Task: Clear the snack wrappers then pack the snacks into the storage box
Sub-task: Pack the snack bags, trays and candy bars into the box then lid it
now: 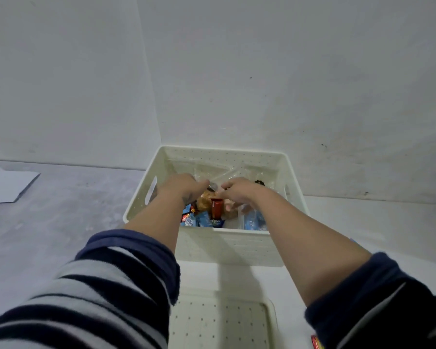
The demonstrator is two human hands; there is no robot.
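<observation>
Inside storage box (233,239), right-hand fingers (222,195) curled on red packet (216,207)

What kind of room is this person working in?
Probably a plain indoor room at home, though that is a guess: bare white walls, a pale tabletop, and a cream storage box of snack packets.

A plain white wall (262,71) fills the upper view, meeting a second wall (61,71) at a vertical corner seam far above the fingers. Small dark scuffs mark the right-hand wall near its base. Below lies a pale grey surface (73,210) — mottled, dimly lit — with a white sheet (8,182) far left of the fingers.
</observation>
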